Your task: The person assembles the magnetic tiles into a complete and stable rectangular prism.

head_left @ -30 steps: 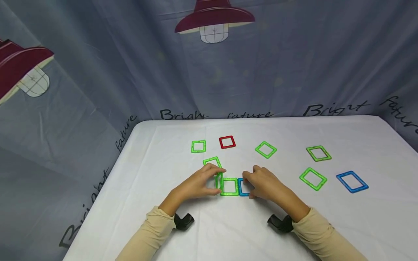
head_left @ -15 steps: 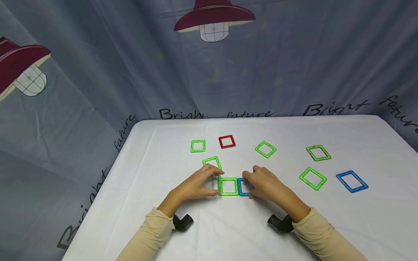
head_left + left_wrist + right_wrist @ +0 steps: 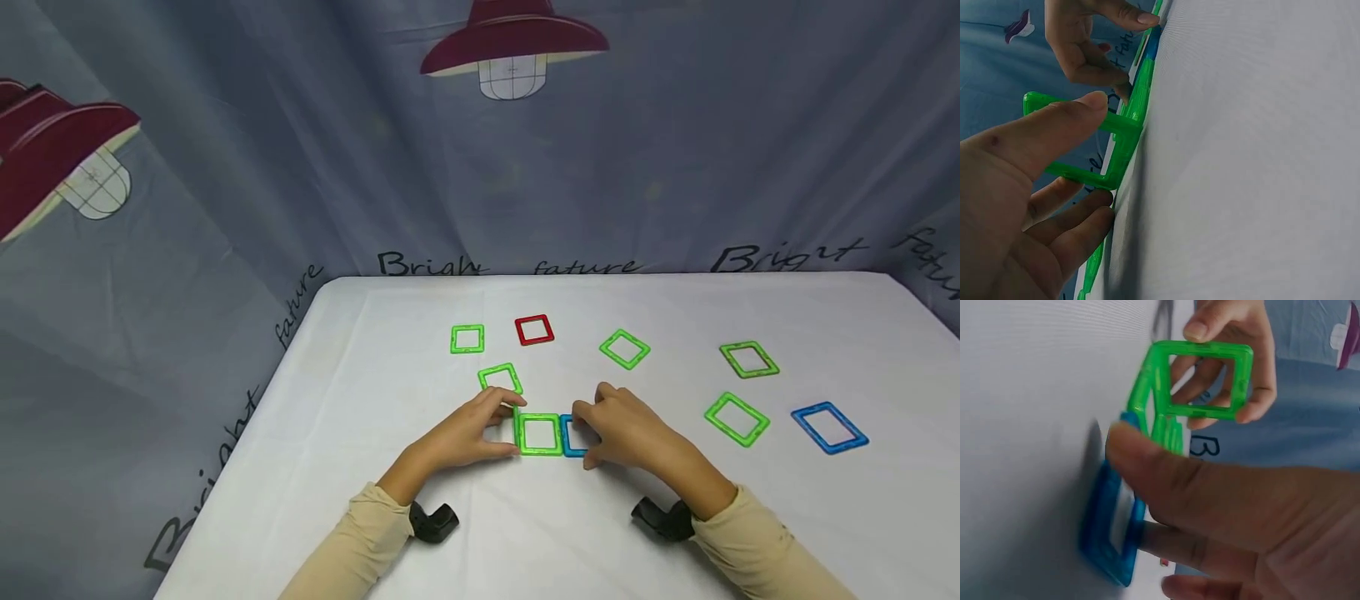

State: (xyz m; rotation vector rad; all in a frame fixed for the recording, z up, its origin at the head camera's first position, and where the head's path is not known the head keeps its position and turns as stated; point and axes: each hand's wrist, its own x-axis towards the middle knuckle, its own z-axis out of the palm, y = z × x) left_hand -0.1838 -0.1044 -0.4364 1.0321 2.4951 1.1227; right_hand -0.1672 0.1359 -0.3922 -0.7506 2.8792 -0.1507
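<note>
Little has shifted: left hand [image 3: 468, 433] still pinches an upright green plastic square frame [image 3: 1204, 378], right hand [image 3: 626, 433] a flat blue one [image 3: 1110, 528], flanking the flat green square [image 3: 538, 434]; others lie unjoined

Glossy translucent plastic green frame [image 3: 538, 434] and blue frame [image 3: 573, 437] lie on matt white cloth [image 3: 375, 375].

I count eleven square frames on the surface [image 3: 360, 383] in front of me. Eight are green: seven lying flat [image 3: 467, 339] [image 3: 500, 378] [image 3: 539, 434] [image 3: 625, 349] [image 3: 749, 359] [image 3: 737, 419], counting one seen only by my left wrist [image 3: 1092, 275], and one standing upright on edge [image 3: 1207, 378]. Two are blue [image 3: 829, 427] [image 3: 573, 437]. One is red [image 3: 535, 330]. My hands make two [image 3: 468, 429] [image 3: 630, 429]. Three lamp prints show on the backdrop [image 3: 513, 50] [image 3: 71, 162] [image 3: 1344, 334].
</note>
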